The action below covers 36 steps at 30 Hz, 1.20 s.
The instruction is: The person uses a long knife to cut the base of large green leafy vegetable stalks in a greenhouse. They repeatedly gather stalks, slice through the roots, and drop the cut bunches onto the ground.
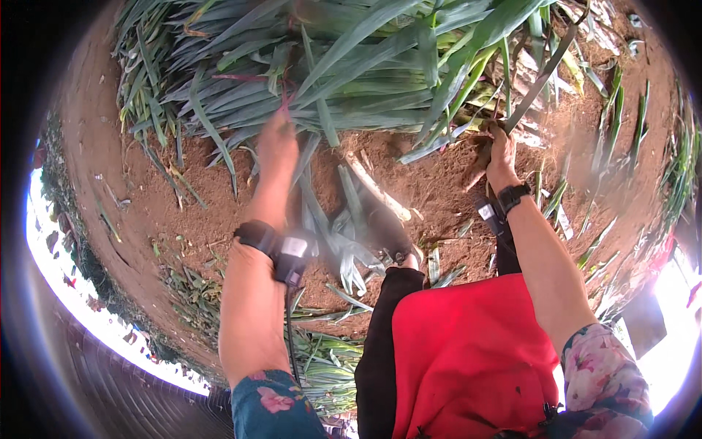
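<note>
A large heap of leeks (351, 77) with long green leaves lies on bare soil before me. My left hand (278, 134) is at the near edge of the heap, its fingers on a pink tie (284, 100) around the leaves; the hand is blurred. At the root end, my right hand (500, 144) grips the lower end of a long, flat, dark blade (540, 82) that slants up to the right. Its handle is hidden by the fingers. Leek stalks and another bit of pink tie lie beside that hand.
A pale peeled stalk (378, 186) and loose leek leaves (345, 247) lie on the soil near my feet. More leaf scraps are scattered at the right. Another pile of leeks (329, 378) is behind, below the left forearm. A camera device with a cable is strapped at each wrist.
</note>
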Each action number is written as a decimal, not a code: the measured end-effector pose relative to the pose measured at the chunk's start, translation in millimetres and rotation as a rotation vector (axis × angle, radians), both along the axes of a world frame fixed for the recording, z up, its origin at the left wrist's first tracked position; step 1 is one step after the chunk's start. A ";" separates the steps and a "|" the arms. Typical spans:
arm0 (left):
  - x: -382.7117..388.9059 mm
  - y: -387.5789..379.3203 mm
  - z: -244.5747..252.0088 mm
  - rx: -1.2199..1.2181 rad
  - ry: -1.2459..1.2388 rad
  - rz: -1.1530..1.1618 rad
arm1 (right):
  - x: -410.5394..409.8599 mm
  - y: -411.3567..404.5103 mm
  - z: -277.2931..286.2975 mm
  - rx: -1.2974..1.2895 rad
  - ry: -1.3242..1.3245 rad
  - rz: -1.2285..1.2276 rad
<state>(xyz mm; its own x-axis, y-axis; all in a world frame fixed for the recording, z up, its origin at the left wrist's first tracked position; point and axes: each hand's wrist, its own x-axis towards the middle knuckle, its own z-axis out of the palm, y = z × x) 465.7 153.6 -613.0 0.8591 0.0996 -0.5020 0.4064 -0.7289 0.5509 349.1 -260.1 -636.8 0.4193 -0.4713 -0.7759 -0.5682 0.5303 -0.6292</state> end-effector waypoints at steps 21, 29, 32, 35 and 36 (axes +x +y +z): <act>-20.4 -20.1 70.8 0.014 0.039 -0.045 | -99.9 -18.9 130.2 -0.005 0.241 0.210; -205.9 -2.6 231.7 0.065 0.246 0.062 | -170.3 -55.8 273.7 -0.018 0.569 0.573; -235.6 -23.6 299.9 0.146 0.347 0.046 | -210.9 -55.9 290.0 -0.038 0.527 0.630; -255.7 -25.8 338.5 0.124 0.400 0.124 | -188.3 -58.8 340.1 -0.018 0.483 0.613; -255.4 -29.2 348.4 0.121 0.410 0.148 | -177.6 -65.0 350.9 -0.041 0.456 0.655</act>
